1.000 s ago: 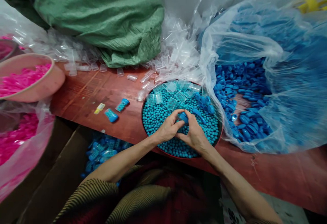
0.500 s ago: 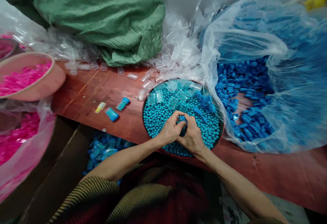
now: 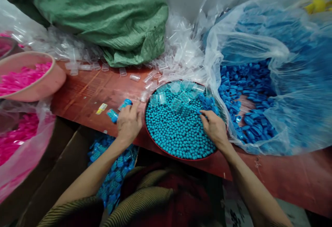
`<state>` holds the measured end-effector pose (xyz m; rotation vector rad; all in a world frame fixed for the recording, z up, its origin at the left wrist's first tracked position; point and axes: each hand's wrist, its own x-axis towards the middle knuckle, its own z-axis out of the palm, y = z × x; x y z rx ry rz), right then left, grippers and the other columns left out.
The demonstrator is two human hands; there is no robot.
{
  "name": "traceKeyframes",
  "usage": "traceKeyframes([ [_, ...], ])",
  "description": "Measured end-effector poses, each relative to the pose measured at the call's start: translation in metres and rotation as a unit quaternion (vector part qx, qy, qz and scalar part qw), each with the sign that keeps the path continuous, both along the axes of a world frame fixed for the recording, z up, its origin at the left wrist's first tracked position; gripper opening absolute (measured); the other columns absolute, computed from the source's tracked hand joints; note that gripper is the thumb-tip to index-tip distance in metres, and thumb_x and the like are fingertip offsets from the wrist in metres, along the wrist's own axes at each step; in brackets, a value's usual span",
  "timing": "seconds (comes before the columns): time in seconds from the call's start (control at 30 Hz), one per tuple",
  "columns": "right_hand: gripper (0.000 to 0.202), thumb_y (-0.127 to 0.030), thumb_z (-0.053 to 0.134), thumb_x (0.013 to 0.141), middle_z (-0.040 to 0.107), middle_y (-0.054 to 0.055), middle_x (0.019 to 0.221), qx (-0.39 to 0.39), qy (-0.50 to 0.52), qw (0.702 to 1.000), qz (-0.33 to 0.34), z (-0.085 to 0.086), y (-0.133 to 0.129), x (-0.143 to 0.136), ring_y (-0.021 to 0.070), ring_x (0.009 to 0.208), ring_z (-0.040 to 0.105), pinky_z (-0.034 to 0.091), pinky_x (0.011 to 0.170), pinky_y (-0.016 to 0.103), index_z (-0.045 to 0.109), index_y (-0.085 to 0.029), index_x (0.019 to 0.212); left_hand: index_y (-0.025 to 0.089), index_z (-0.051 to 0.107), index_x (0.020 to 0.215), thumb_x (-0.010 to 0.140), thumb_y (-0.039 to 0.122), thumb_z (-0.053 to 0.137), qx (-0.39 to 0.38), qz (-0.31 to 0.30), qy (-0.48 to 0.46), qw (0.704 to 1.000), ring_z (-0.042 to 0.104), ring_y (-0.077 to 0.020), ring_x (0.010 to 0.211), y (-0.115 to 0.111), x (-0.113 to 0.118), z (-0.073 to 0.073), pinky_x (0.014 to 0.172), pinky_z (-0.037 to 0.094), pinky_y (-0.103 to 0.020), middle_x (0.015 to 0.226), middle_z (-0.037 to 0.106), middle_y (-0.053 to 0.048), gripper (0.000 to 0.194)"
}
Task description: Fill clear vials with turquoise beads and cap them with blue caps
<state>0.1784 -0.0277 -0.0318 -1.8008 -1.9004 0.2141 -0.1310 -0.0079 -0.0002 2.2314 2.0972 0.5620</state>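
Observation:
My left hand [image 3: 129,122] is over the red table, back upward, beside two small clear containers of teal beads with blue caps. The nearer filled container [image 3: 112,115] lies at its fingers; the farther one [image 3: 126,103] is partly covered by them. The underside of this hand is hidden, so I cannot tell whether it holds anything. My right hand [image 3: 214,127] pinches a blue cap [image 3: 201,112] above the right side of a round tub [image 3: 166,153] of teal beads [image 3: 178,137]. Clear empty containers [image 3: 176,104] and several blue caps [image 3: 207,102] lie on the beads.
A plastic bag [image 3: 212,52] of blue caps stands right. Loose clear containers [image 3: 181,54] heap behind the tub by a green sack [image 3: 103,19]. Left are a pink bowl [image 3: 55,78] and bagged pink pieces [image 3: 28,126]. Filled containers [image 3: 114,175] lie below the table edge.
My hands were together over the tub around a blue piece. They have parted: my left hand moved left to the filled containers, my right hand moved right and now pinches a blue cap.

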Motion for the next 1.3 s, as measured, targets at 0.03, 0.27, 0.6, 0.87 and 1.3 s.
traceKeyframes([
  [0.03, 0.031, -0.029, 0.043, 0.089, 0.069, 0.012, 0.102, -0.003, -0.003, 1.0, -0.008, 0.0, 0.006, 0.007, 0.0259, 0.093, 0.064, 0.05, 0.082, 0.039, 0.065, -0.017, 0.106, 0.013, 0.061, 0.115, 0.089, 0.026, 0.043, -0.001, -0.034, -0.023, 0.999, 0.06, -0.0278, 0.095, 0.001, 0.013, -0.001, 0.083, 0.046, -0.039, 0.103, 0.065, -0.013, 0.034],
  [0.27, 0.035, -0.03, 0.046, 0.088, 0.066, 0.013, 0.106, -0.022, -0.006, 0.999, 0.028, 0.008, 0.032, 0.006, 0.0261, 0.095, 0.062, 0.05, 0.083, 0.04, 0.06, -0.015, 0.116, 0.016, 0.056, 0.121, 0.088, 0.026, 0.049, -0.149, -0.192, -0.144, 0.959, 0.064, -0.0217, 0.09, 0.02, 0.116, -0.017, 0.083, 0.049, -0.033, 0.1, 0.068, -0.008, 0.035],
  [0.6, 0.029, -0.017, 0.041, 0.09, 0.062, 0.01, 0.109, -0.1, -0.09, 0.988, 0.07, 0.0, 0.022, -0.033, 0.0214, 0.1, 0.059, 0.047, 0.079, 0.03, 0.056, -0.017, 0.115, 0.021, 0.054, 0.118, 0.086, 0.031, 0.053, -0.197, -0.161, -0.115, 0.96, 0.061, -0.0218, 0.099, 0.026, 0.141, -0.032, 0.086, 0.048, -0.033, 0.108, 0.063, -0.007, 0.033],
  [0.87, 0.013, -0.029, 0.048, 0.09, 0.063, 0.007, 0.093, -0.134, -0.186, 0.971, 0.064, 0.004, -0.014, -0.012, 0.0189, 0.083, 0.06, 0.041, 0.059, 0.026, 0.059, -0.021, 0.09, 0.021, 0.06, 0.104, 0.084, 0.027, 0.053, -0.218, -0.242, -0.13, 0.937, 0.059, -0.0206, 0.095, 0.027, 0.135, -0.034, 0.086, 0.046, -0.032, 0.1, 0.062, -0.005, 0.021],
  [1.3, 0.024, -0.03, 0.045, 0.09, 0.068, 0.011, 0.086, -0.06, -0.195, 0.978, 0.046, -0.006, 0.025, 0.01, 0.0245, 0.084, 0.059, 0.043, 0.073, 0.034, 0.065, -0.018, 0.094, 0.015, 0.054, 0.084, 0.077, 0.019, 0.054, -0.297, -0.229, -0.313, 0.872, 0.048, -0.0118, 0.065, 0.042, 0.127, -0.037, 0.066, 0.042, -0.025, 0.068, 0.051, 0.004, 0.008],
])
